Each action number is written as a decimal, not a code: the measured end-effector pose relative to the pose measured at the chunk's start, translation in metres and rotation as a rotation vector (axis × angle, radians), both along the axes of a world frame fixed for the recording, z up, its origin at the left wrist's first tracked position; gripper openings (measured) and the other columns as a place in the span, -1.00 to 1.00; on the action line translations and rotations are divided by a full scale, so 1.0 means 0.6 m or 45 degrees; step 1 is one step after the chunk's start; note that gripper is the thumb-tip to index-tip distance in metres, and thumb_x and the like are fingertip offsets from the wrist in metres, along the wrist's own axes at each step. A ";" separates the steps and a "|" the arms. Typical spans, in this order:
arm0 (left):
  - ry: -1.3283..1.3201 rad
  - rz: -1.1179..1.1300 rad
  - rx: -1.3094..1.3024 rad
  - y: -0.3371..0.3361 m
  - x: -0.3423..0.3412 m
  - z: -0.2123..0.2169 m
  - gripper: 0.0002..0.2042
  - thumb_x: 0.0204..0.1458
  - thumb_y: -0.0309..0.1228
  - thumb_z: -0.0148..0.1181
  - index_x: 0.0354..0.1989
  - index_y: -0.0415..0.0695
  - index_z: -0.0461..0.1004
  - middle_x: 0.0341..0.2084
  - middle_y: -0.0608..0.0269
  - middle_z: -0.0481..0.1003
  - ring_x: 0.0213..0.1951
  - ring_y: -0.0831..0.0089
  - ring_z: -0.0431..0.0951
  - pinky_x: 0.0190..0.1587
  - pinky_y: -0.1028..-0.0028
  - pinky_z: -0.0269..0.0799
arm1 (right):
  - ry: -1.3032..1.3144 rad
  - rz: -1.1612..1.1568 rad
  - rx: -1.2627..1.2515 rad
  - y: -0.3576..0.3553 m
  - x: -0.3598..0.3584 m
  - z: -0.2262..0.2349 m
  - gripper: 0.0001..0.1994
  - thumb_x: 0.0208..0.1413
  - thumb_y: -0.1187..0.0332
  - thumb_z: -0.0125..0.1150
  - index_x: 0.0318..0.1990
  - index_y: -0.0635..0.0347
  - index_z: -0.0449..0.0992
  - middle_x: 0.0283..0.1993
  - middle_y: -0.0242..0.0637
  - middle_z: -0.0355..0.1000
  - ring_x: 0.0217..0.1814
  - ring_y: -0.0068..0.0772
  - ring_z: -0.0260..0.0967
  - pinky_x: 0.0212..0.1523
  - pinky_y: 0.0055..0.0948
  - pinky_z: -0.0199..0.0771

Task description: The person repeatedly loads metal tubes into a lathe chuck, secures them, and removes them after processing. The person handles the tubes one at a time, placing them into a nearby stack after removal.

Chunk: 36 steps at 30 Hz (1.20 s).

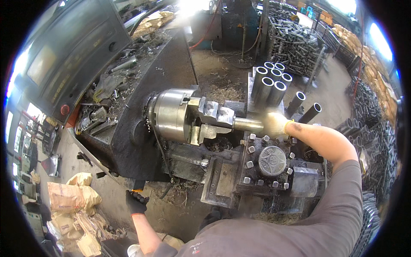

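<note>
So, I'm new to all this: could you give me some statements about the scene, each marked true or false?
1. The right hand is gloved in a pale colour. True.
2. Both hands are gloved alike. False: the left hand is gloved in a dark colour.
3. A metal piece sticks out of the chuck toward the right hand. True.
4. The left hand is touching the chuck. False: it is apart from it, lower in the view.
5. Tubes with open tops stand beyond the right hand. True.
6. The round cap among the bolts is bright red. False: the cap is dark grey.
</note>
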State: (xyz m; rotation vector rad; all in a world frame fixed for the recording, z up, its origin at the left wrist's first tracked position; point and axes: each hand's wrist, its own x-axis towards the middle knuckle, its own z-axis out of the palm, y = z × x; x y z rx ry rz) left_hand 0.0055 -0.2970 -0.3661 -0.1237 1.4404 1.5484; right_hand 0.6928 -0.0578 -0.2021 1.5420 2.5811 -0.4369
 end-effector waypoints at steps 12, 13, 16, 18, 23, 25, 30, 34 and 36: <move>0.119 -0.179 0.015 -0.007 -0.045 -0.038 -0.55 0.43 0.09 -0.05 -0.43 0.08 0.40 -0.61 0.37 0.36 -0.60 0.32 0.33 -0.17 -0.11 0.54 | 0.701 -0.295 -0.982 0.089 -0.166 0.117 -0.49 0.12 0.52 0.35 0.21 0.25 0.32 -0.32 -0.30 0.45 -0.29 -0.43 0.46 -0.33 -0.33 0.58; 0.149 -0.195 0.091 -0.007 -0.048 -0.050 -0.56 0.43 0.08 -0.04 -0.42 0.07 0.40 -0.60 0.36 0.36 -0.60 0.32 0.33 -0.18 -0.08 0.54 | 0.812 -0.335 -0.988 0.085 -0.155 0.098 -0.32 0.14 0.52 0.31 0.43 0.24 0.22 -0.25 -0.25 0.53 -0.25 -0.43 0.49 -0.25 -0.38 0.63; 0.228 -0.092 0.044 -0.006 -0.039 -0.065 -0.60 0.42 0.04 -0.01 -0.39 0.04 0.40 -0.58 0.30 0.37 -0.62 0.30 0.33 -0.23 -0.02 0.54 | 0.205 0.016 -0.583 0.075 -0.038 0.045 -0.55 0.10 0.26 0.40 0.12 0.20 0.48 -0.20 -0.10 0.64 -0.18 -0.25 0.61 -0.18 -0.26 0.65; 0.373 -0.053 -0.030 -0.010 -0.015 -0.046 -0.60 0.42 0.04 0.00 -0.22 -0.05 0.50 -0.52 0.23 0.46 -0.59 0.28 0.40 -0.23 0.09 0.54 | -0.515 0.094 -0.273 0.056 0.034 -0.002 -0.66 0.01 0.06 0.50 -0.28 0.18 0.75 -0.28 0.00 0.67 -0.24 -0.05 0.66 -0.26 -0.12 0.63; 1.891 0.235 -0.062 -0.006 0.082 0.142 -0.65 0.34 -0.21 0.21 0.15 -0.19 0.53 -0.05 0.00 0.62 -0.06 0.15 0.63 0.04 0.19 0.55 | -0.307 -0.206 0.199 -0.035 0.129 -0.035 -0.77 -0.01 0.29 0.34 -0.24 0.22 0.70 -0.30 0.08 0.65 -0.25 0.16 0.66 -0.20 0.01 0.65; 2.413 0.229 0.256 0.025 0.102 0.262 -0.69 0.31 -0.35 0.23 0.17 -0.17 0.54 0.03 0.00 0.62 -0.03 0.10 0.63 0.07 0.13 0.53 | -0.091 -0.483 0.281 -0.092 0.161 -0.003 -0.69 0.05 0.27 0.38 -0.05 0.16 0.63 -0.18 0.06 0.63 -0.06 0.17 0.62 -0.06 -0.06 0.59; 3.019 0.118 0.519 0.240 0.111 0.523 -0.61 0.31 -0.23 0.10 0.26 -0.07 0.45 -0.08 0.02 0.65 -0.02 0.03 0.67 0.06 0.02 0.54 | 0.237 -0.851 0.642 -0.177 0.128 0.058 -0.65 -0.06 0.30 0.46 -0.11 0.26 0.62 -0.24 0.12 0.63 -0.15 0.15 0.64 -0.15 -0.05 0.60; 2.716 -0.395 -0.328 0.408 0.069 0.623 -0.24 0.35 0.09 -0.02 0.65 0.16 -0.09 0.23 -0.14 0.56 0.20 -0.17 0.60 0.19 -0.06 0.48 | 0.385 -1.077 0.991 -0.311 0.073 0.170 -0.79 0.02 0.35 0.43 -0.22 0.27 0.67 -0.31 -0.03 0.69 -0.34 -0.09 0.69 -0.26 -0.17 0.67; 2.581 -0.654 -0.576 0.457 0.046 0.644 -0.18 0.32 0.19 -0.06 0.68 0.20 -0.14 0.33 -0.17 0.47 0.28 -0.19 0.54 0.25 -0.10 0.44 | 0.889 -1.152 0.770 -0.394 0.043 0.222 -0.86 0.05 0.51 0.34 -0.22 0.30 0.65 -0.34 -0.14 0.69 -0.41 -0.30 0.66 -0.36 -0.29 0.65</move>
